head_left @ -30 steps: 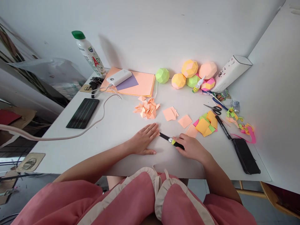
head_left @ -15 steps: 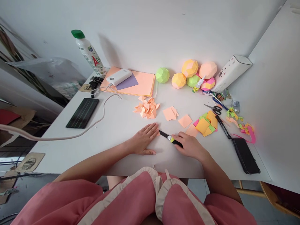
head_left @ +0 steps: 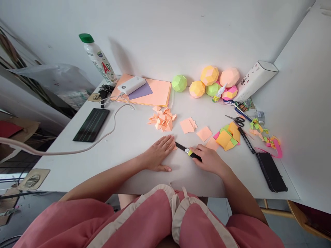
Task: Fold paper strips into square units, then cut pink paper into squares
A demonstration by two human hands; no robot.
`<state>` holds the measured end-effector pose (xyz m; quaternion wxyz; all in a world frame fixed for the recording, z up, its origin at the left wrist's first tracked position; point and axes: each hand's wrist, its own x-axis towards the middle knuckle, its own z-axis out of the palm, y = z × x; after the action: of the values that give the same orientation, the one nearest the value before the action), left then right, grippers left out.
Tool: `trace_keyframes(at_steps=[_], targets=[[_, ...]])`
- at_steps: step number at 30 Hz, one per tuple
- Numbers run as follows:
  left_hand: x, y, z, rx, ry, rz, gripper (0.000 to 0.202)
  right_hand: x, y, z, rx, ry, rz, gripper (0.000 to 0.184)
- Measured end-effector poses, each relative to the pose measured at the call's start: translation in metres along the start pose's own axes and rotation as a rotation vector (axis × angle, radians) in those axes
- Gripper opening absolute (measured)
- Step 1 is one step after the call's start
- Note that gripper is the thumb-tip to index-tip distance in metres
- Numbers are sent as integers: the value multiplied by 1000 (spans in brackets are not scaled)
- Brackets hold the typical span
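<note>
My left hand lies flat on the white table, fingers stretched out, over a small peach paper piece that is mostly hidden beneath it. In my right hand is a utility knife with a black blade and a yellow-and-black handle. The blade tip points left and meets the paper beside my left fingertips. Beyond my left hand sits a heap of folded peach paper pieces. Flat peach squares lie farther right, near a pile of yellow, green and pink paper squares.
Several paper balls stand along the wall. Scissors, a black marker and a black phone-like case lie at right. A phone, a white cable, a power bank and a bottle occupy the left.
The knife tip has shifted very slightly up and left beside the left fingertips. Both hands otherwise hold nearly the same place.
</note>
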<state>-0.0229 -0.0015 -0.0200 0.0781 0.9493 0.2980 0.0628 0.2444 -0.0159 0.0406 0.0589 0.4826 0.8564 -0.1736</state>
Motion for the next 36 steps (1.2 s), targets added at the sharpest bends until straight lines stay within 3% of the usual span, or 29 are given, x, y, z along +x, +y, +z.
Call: trace_keyframes(at_steps=[36], targets=[[0,1,0,-3,11,5,110,20,-8,3,-95,60,38,47]])
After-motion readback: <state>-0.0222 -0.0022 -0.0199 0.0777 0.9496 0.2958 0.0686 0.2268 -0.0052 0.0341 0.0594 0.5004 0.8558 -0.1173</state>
